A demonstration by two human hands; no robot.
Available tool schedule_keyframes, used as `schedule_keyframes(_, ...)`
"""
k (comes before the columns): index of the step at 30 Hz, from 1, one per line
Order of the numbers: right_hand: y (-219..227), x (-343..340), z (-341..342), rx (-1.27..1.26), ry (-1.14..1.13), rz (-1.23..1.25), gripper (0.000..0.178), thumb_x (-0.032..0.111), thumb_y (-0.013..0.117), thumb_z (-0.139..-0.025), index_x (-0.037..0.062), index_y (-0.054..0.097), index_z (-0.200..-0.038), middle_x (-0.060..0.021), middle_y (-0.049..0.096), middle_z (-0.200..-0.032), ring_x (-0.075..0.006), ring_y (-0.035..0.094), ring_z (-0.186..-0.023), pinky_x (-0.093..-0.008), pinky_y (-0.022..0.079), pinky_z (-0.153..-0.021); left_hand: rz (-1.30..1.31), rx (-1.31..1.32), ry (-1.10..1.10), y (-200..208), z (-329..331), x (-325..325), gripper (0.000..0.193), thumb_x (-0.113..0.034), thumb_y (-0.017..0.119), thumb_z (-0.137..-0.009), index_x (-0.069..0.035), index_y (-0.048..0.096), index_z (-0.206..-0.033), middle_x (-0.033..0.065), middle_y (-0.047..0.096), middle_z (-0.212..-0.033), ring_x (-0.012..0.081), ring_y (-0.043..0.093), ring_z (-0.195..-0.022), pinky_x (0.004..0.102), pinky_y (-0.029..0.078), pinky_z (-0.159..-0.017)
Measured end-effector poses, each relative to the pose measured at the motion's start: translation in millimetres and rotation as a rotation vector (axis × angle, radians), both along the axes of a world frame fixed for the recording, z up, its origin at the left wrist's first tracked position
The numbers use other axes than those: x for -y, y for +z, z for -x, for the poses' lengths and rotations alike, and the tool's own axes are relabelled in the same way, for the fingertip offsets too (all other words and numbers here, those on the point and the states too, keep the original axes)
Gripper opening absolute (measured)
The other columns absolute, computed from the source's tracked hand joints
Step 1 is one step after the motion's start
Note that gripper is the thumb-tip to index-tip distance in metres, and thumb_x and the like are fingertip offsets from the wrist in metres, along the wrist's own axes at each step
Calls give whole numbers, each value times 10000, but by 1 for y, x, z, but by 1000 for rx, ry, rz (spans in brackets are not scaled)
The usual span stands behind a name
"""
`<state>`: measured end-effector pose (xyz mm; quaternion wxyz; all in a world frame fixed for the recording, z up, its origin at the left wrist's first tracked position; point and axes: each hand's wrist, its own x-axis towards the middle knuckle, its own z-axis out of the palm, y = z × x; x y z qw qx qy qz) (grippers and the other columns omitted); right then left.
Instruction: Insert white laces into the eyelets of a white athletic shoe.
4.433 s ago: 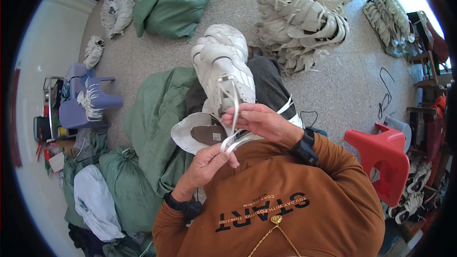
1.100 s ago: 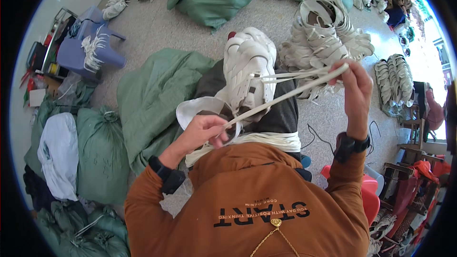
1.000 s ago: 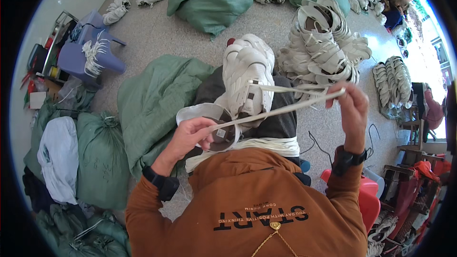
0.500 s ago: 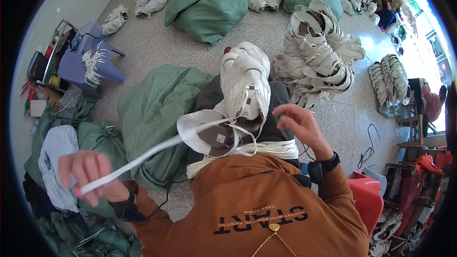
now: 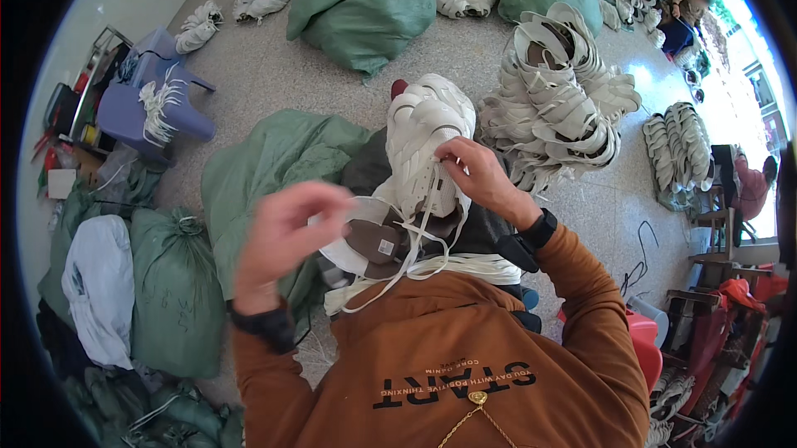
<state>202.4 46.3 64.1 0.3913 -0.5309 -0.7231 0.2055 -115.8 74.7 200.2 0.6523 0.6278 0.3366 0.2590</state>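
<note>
A stack of white shoe uppers point(image 5: 407, 128) lies over my lap, toes pointing away from me. Nearest me, one upper point(image 5: 361, 253) shows its brown-grey lining and a small white label. A white shoelace point(image 5: 427, 207) runs through the eyelet area, its loose ends looping down toward my waist. My right hand point(image 5: 486, 178) is closed at the eyelets, thumb and fingertips pinching the shoelace there. My left hand point(image 5: 290, 236) hangs above the left side of the open upper, smeared by motion, so its grip is unclear. A bundle of white laces point(image 5: 486, 267) lies across my lap.
Green sacks point(image 5: 266, 166) lie at my left, with a purple stool point(image 5: 141, 116) holding laces beyond. A tall heap of white uppers point(image 5: 552, 107) stands front right. Near my right elbow is a red seat point(image 5: 643, 340). Other people sit farther off.
My left hand has come in from the far left toward the upper, and the lace it held taut now hangs slack. My right hand has moved left onto the eyelets.
</note>
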Motion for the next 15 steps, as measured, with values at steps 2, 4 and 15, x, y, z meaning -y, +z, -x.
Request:
schedule_keyframes(2, 3, -12, 10, 90, 51, -34, 159, -13, 608, -863, 14, 616, -1019, -126, 640, -937, -320, 647, -808, -384, 521, -686, -343, -128, -8, -63, -32, -5, 170, -88, 709, -870, 0, 656, -1005, 68, 641, -921, 172, 636, -853, 308, 507, -778)
schedule_keyframes(4, 5, -18, 14, 182, 85, -64, 158, -7, 609, -858, 13, 603, -1014, -130, 624, -927, -347, 640, -818, -406, 519, -685, -530, -170, 67, -112, -63, -3, 204, -93, 726, -843, -4, 651, -1010, 99, 623, -948, 224, 625, -877, 326, 500, -804)
schedule_keyframes(15, 27, -40, 37, 843, 269, 93, 186, -11, 634, -745, -13, 574, -921, -169, 607, -884, -348, 651, -834, -426, 531, -708, -660, -218, 252, -167, -109, 2, 316, -57, 743, -755, -25, 591, -1031, 136, 553, -1007, 352, 543, -963, 424, 474, -817)
